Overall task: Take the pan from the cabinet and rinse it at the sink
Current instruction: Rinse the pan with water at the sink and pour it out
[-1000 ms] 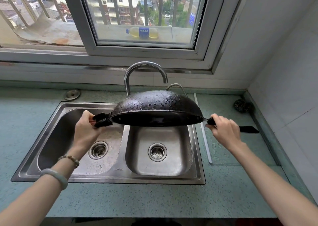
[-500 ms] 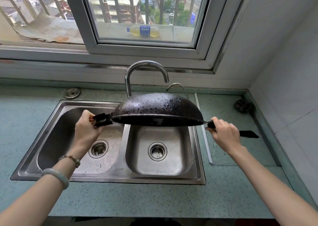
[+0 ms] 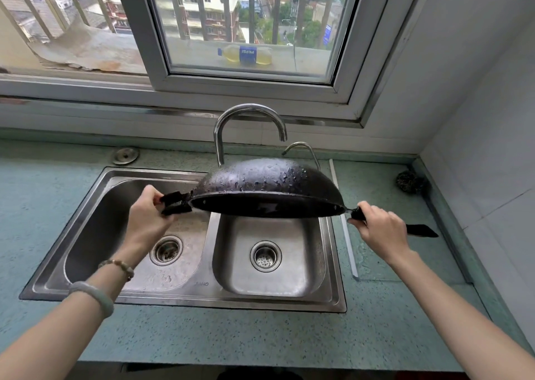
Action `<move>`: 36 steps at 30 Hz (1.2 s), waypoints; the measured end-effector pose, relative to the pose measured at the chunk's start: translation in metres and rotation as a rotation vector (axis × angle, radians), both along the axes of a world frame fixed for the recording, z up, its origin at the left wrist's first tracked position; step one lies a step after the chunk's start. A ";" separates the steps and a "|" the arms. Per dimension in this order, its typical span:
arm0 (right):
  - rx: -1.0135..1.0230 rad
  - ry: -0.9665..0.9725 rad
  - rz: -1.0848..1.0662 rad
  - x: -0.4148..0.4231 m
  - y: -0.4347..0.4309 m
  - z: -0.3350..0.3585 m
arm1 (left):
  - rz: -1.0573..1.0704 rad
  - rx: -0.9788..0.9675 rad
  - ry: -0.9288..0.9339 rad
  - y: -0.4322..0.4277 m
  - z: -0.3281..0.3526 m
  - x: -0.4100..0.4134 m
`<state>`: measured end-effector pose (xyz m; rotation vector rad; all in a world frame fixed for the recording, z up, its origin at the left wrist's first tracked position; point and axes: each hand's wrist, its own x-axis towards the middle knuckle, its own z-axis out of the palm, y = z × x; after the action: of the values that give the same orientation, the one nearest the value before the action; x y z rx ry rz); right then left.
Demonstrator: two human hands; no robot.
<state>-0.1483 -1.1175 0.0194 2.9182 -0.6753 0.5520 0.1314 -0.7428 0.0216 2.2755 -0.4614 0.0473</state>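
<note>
**Inverted pan held over the sink, rinse apparently near its end**

A black, round-bottomed metal pan (image 3: 266, 182) is held in the air above the double-bowl stainless-steel sink (image 3: 202, 295). It hangs mostly over the right bowl and the divider, just below and in front of the curved chrome faucet (image 3: 249, 113).

The left hand (image 3: 147, 220) has its fingers curled round the short black side grip (image 3: 175, 204). The right hand (image 3: 379, 229) is closed round the long straight black handle (image 3: 422, 230), close to where it meets the rim. Neither hand holds anything else.

**Progress.** The pan is out of the cabinet and at the sink. Water beads cover its domed outer surface, so wetting appears to be done. No stream is visible at the spout. Judged from this, what is left is to drain the pan, and perhaps to turn it upright and set it down.

**Orientation.** The pan is upside down, with the dome up and the mouth facing down and tipped slightly toward the viewer. Its long axis, from grip to handle, runs left to right, with the right end a little lower. The handle tip points right, out over the speckled green countertop (image 3: 385, 321).
</note>
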 end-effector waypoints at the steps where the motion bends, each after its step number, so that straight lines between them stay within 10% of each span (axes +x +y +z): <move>1: 0.014 0.041 0.002 -0.003 0.002 -0.008 | -0.014 0.047 0.025 0.003 -0.007 -0.004; 19: 0.087 0.213 -0.074 -0.015 -0.001 -0.013 | -0.073 0.176 0.150 -0.002 -0.018 -0.010; 26: -0.036 -0.076 -0.047 -0.015 0.000 0.013 | -0.051 -0.073 -0.124 -0.010 0.022 -0.005; 36: 0.209 0.390 -0.110 -0.010 -0.006 0.004 | -0.158 0.160 0.253 -0.006 -0.014 0.003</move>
<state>-0.1587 -1.1230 0.0236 3.0156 -0.8715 -0.1081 0.1346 -0.7492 0.0071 2.3513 -0.5232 -0.3642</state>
